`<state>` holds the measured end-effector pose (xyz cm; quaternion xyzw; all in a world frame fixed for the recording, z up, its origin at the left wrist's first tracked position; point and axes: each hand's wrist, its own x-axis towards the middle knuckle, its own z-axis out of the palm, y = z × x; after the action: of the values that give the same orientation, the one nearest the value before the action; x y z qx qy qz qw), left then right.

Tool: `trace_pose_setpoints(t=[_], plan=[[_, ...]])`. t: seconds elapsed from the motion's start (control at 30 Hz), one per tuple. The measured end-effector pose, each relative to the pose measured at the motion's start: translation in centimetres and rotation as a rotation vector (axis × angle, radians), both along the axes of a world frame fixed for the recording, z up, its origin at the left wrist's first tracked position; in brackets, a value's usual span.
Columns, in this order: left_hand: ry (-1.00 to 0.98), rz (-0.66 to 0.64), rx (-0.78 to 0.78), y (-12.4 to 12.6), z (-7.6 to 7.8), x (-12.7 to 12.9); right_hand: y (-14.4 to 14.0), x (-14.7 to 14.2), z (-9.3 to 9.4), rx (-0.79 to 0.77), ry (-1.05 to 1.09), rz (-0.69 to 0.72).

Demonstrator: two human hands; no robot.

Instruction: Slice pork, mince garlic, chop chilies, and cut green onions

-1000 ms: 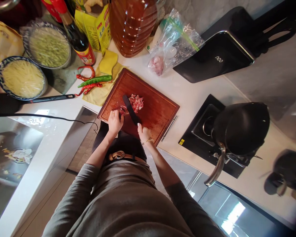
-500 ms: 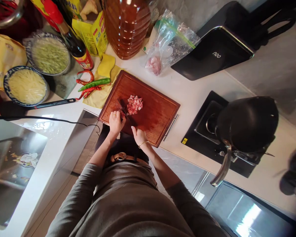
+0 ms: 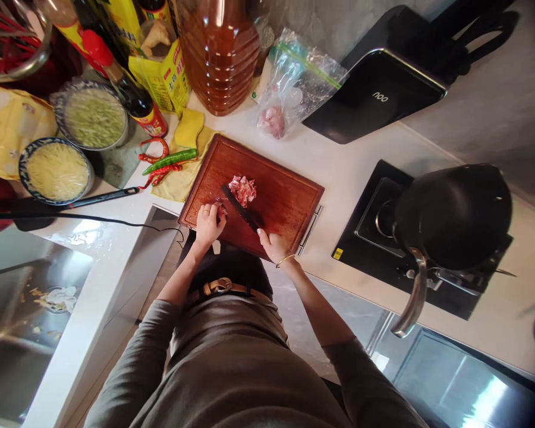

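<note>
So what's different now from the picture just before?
The right hand has moved to the right with the knife, away from the left hand. Nothing new was grabbed or let go. The left hand stays by the cutting board's left side, and the chopped meat is still heaped there.

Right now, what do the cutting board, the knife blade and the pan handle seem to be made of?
Cutting board: probably wood, reddish brown with a soft sheen and a groove near its edge. Knife blade: black and mostly dull, perhaps coated steel, but I can't be sure. Pan handle: likely metal, smooth and polished, judging by its silvery highlights.
</note>
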<state>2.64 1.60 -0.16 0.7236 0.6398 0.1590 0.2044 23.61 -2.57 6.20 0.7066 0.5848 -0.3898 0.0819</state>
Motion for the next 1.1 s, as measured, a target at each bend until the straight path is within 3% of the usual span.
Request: trace_pose_setpoints(t=[0.13, 0.27, 0.37, 0.6, 0.8, 1.1], plan=[[0.020, -0.117, -0.055, 0.6, 0.7, -1.0, 0.2, -1.3, 0.6, 0.031, 0.103, -0.112], [0.061, 0.058, -0.133, 0.7, 1.1, -1.4, 0.2, -2.3, 0.4, 0.045, 0.142, -0.146], [0.081, 0.120, -0.112, 0.2, 1.3, -1.4, 0.1, -2.9, 0.4, 0.071, 0.093, -0.100], [0.140, -0.012, -0.078, -1.3, 1.4, -0.9, -1.0, -4.3, 0.7, -0.005, -0.050, 0.047], [0.061, 0.122, -0.059, -2.0, 0.9, 0.0, -1.2, -4.3, 1.5, -0.064, -0.133, 0.158], [-0.008, 0.125, -0.115, -2.4, 0.6, 0.4, 0.0, -4.2, 1.6, -0.123, -0.191, 0.286]])
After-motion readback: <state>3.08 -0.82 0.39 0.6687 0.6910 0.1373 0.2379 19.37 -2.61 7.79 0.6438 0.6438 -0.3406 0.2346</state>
